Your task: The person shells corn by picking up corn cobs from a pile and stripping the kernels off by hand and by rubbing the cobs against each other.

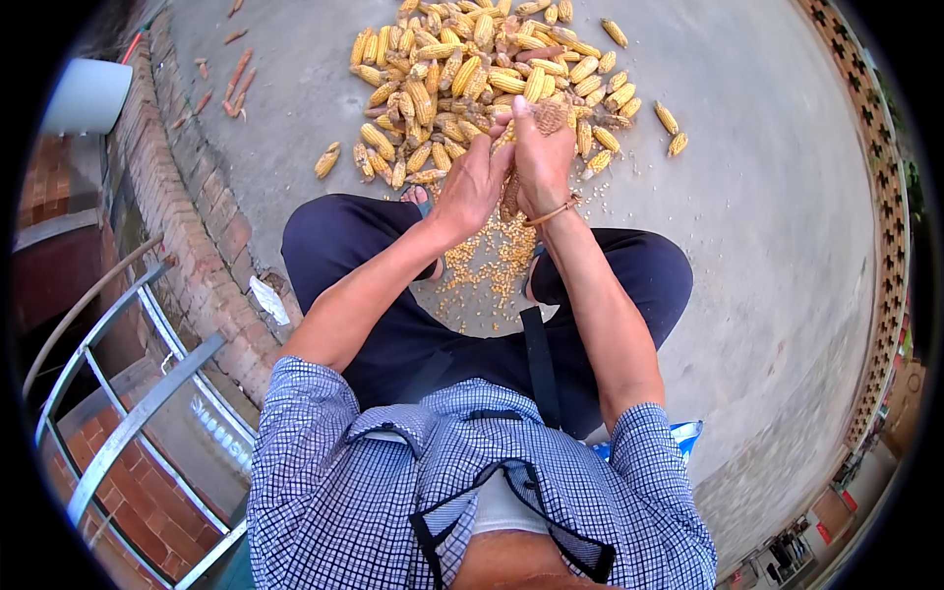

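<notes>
The left hand [470,187] and right hand [544,157] meet at a brown corn cob [553,116].
Closest is a checked shirt [472,433], then dark trousers [324,236] with the knees bent wide. Past them, loose yellow kernels [492,261] lie on the grey ground [767,246] between the feet [415,197]. The right hand is curled around the cob, thumb up. The left hand has its fingers close together, right by the right hand; whether they pinch the cob is hard to tell. Farther out, a big pile of yellow corn ears [462,74] sits well in from the ground's left edge, where bricks [187,187] run. Some thin red cobs [236,79] lie near that edge.
</notes>
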A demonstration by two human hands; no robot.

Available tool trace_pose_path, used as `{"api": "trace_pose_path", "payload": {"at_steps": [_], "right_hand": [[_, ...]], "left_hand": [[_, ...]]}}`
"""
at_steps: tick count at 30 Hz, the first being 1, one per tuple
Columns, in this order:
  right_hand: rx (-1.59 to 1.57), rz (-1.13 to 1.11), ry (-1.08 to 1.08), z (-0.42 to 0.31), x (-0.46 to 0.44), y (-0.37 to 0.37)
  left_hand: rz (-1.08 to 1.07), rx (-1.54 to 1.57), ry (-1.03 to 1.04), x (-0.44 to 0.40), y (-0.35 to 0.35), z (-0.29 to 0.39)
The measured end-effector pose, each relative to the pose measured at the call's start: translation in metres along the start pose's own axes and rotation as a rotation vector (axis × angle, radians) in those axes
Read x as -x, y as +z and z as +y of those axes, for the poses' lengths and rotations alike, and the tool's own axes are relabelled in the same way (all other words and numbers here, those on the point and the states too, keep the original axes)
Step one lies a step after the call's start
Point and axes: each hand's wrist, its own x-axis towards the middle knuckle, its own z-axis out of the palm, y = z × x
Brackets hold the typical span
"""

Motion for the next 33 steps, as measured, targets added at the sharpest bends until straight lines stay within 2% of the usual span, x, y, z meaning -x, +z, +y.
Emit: {"api": "trace_pose_path", "payload": {"at_steps": [3,6,9,10,13,14,18,21,24,28,30,33], "right_hand": [[0.088,-0.008,-0.050,-0.002,-0.001,-0.002],[0.088,0.026,-0.136,0.002,-0.005,-0.004],[0.134,0.040,-0.176,0.007,-0.009,-0.006],[0.163,0.024,-0.192,0.005,-0.008,-0.006],[0.146,0.010,-0.171,0.000,-0.008,-0.007],[0.138,-0.049,-0.108,-0.001,-0.010,-0.011],[-0.054,-0.290,0.075,-0.013,-0.012,-0.010],[-0.140,-0.266,0.098,-0.021,-0.003,-0.006],[-0.096,-0.220,0.051,-0.021,-0.001,-0.005],[-0.046,-0.119,-0.006,-0.014,-0.002,-0.008],[-0.009,-0.059,-0.025,-0.011,-0.004,-0.009],[0.038,0.022,-0.032,-0.010,-0.005,-0.009]], "left_hand": [[-0.038,-0.029,-0.044,0.000,0.003,-0.005],[0.033,0.182,0.235,-0.004,0.006,-0.015],[-0.110,0.746,-0.224,0.000,0.006,-0.003],[-0.280,0.436,-0.298,0.001,-0.011,-0.003],[-0.321,0.862,-0.476,-0.004,-0.014,-0.003],[-0.309,0.899,-0.484,-0.004,-0.015,-0.004],[-0.201,0.792,-0.387,-0.006,-0.019,-0.012],[-0.036,0.411,-0.245,-0.009,-0.011,-0.015],[-0.041,0.300,-0.117,-0.010,-0.008,-0.016],[-0.033,0.351,0.000,-0.008,0.004,-0.019],[-0.051,0.385,-0.013,-0.006,0.006,-0.014],[-0.136,0.432,-0.137,0.000,0.000,0.004]]}}
